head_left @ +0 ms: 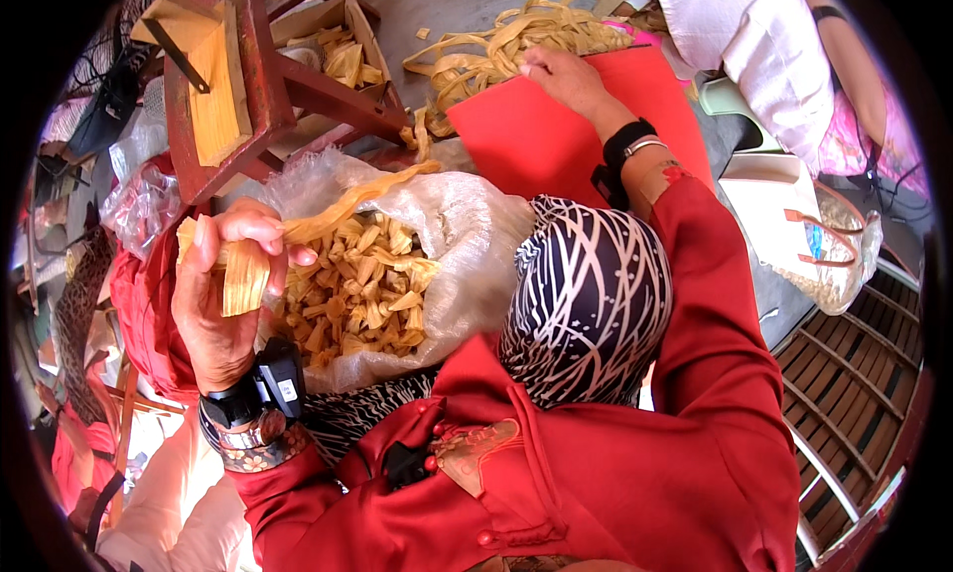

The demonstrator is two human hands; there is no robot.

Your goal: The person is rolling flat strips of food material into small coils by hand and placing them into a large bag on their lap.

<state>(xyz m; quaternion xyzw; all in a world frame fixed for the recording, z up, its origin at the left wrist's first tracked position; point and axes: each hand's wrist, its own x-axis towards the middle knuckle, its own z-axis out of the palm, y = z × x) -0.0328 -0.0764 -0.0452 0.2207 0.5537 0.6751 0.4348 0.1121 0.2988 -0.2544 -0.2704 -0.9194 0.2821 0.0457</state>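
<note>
My left hand point(213, 309) is raised at the left, its fingers closed on a flat yellow strip point(245, 277) that looks like dried leaf or thin wood. The strip bends over the fingers, and a long end point(352, 197) trails right across the plastic sack point(472, 230). Many small folded yellow pieces point(362, 284) fill that sack, just right of the hand. Far ahead, my right hand point(566, 79) reaches over a red board point(516, 135) to a tangled heap of strips point(496, 51). Its fingers are curled at the heap's edge; what they hold is hidden.
A dark red wooden bench point(189, 170) at the upper left bears a wooden block with a metal blade point(177, 56). Behind it stands a box point(372, 41) of yellow pieces. To the right are a white bag point(779, 210) and a slatted bamboo seat point(854, 364). Another person's arm point(849, 66) shows upper right.
</note>
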